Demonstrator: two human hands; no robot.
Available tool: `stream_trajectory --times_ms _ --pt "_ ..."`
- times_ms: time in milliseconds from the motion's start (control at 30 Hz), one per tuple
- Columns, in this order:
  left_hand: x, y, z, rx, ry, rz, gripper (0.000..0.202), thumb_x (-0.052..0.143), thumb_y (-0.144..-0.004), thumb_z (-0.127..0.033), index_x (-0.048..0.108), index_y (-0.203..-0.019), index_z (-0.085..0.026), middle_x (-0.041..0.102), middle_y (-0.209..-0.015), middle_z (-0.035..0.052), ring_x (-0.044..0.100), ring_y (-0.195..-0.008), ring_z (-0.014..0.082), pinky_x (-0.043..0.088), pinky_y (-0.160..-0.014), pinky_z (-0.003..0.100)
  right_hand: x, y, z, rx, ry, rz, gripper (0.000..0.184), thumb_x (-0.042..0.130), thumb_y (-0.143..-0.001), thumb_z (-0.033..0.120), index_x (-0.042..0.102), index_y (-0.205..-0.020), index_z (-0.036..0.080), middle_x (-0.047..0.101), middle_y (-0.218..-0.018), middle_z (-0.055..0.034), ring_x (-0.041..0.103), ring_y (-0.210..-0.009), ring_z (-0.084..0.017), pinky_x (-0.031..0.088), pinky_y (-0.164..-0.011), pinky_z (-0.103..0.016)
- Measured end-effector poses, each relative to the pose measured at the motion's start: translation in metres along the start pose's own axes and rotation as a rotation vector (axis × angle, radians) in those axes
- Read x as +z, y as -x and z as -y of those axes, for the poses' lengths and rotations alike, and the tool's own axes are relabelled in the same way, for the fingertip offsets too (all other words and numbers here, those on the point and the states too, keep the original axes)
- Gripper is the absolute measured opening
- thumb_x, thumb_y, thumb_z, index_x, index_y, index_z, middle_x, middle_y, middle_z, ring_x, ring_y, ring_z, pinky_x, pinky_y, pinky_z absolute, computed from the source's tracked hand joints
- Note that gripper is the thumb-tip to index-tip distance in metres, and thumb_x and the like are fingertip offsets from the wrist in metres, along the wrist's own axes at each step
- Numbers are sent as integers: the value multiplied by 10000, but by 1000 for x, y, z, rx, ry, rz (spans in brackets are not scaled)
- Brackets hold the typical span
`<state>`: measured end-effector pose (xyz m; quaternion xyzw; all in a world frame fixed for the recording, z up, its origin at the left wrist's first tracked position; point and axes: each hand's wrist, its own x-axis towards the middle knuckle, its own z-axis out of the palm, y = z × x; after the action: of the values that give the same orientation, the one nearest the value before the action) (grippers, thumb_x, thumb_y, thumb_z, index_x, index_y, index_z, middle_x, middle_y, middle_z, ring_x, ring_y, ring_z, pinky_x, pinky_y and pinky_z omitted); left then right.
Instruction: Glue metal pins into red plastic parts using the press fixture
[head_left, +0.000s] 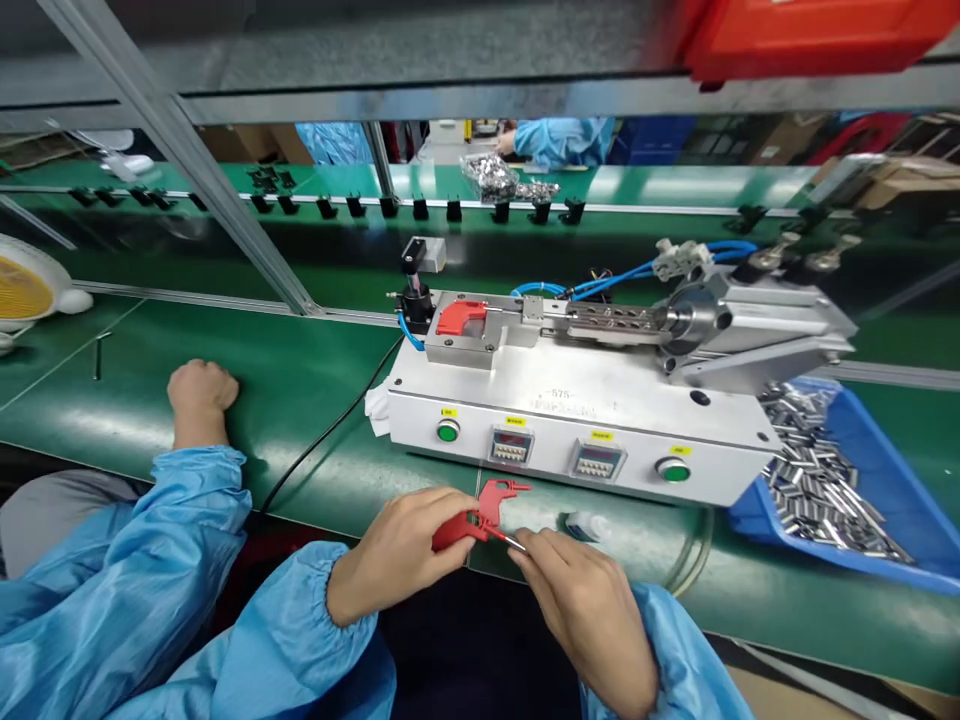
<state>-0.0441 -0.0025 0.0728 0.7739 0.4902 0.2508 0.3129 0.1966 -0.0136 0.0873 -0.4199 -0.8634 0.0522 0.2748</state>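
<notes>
My left hand [411,540] is closed around a red plastic handle-shaped part [454,530]. A small metal tube [514,543] is pinched between the fingertips of my right hand [585,595]; its far end meets a thin red stem at the left-hand part. Just beyond my fingers, a second red plastic part [495,498] lies on the green bench. Behind it stands a white bench machine [465,395], with another red part [460,318] seated in its metal fixture, in line with a rod. My palms and the inner fingers are hidden.
A blue bin [892,500] of metal tubes [825,490] stands right of the machine. A small bottle-like object [587,526] lies before it. At left, a co-worker's fist [201,390] rests on the bench near a black cable [322,430]. A red bin [810,40] hangs overhead.
</notes>
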Motion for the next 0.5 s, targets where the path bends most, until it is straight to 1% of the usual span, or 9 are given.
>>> stream_trajectory --times_ms 100,167,200,267,367,433,500 --pt "-11 2 7 -16 -106 -125 266 632 -928 -231 719 -1180 -219 786 -1106 74 740 -980 265 597 -882 375 -14 -9 -3 -47 5 -27 295 376 -1153 287 649 -1167 177 713 -808 -26 679 -648 -160 499 -598 -273" --pt "-22 3 11 -29 -145 -188 252 639 -924 -246 727 -1157 -211 792 -1080 76 727 -939 257 592 -851 372 -27 -31 -8 -90 0 -52 263 416 -1141 282 660 -1157 185 728 -866 -40 697 -715 -166 520 -641 -272" --pt "-28 3 12 -38 -154 -204 246 640 -923 -248 729 -1149 -210 793 -1081 75 719 -928 249 587 -845 366 -33 -49 -12 -116 5 -65 241 447 -1130 275 672 -1136 189 736 -902 -48 705 -756 -172 529 -666 -276" --pt "-39 4 13 -55 -157 -235 239 642 -921 -249 729 -1140 -210 794 -1089 73 705 -918 236 576 -848 357 -40 -98 -23 -168 46 -88 197 515 -1096 253 701 -1109 190 745 -959 -65 713 -837 -194 537 -696 -291" --pt "-48 12 13 -84 -151 -275 228 650 -913 -250 730 -1124 -218 793 -1078 60 695 -921 227 567 -859 345 -40 -186 -48 -229 145 -104 178 586 -1039 245 754 -1052 190 742 -1003 -95 706 -883 -236 524 -671 -324" --pt "-49 21 14 -105 -160 -273 224 676 -896 -261 735 -1109 -225 793 -1040 47 697 -912 227 564 -858 336 -32 -236 -62 -274 140 -78 257 585 -1047 320 778 -947 183 730 -986 -125 676 -777 -222 508 -634 -343" --pt "-51 28 21 -114 -184 -245 246 719 -876 -292 735 -1113 -228 796 -1013 37 705 -901 225 561 -880 329 -18 -272 -69 -386 64 -67 441 558 -1062 442 760 -770 181 670 -768 -114 581 -584 -180 456 -547 -349"
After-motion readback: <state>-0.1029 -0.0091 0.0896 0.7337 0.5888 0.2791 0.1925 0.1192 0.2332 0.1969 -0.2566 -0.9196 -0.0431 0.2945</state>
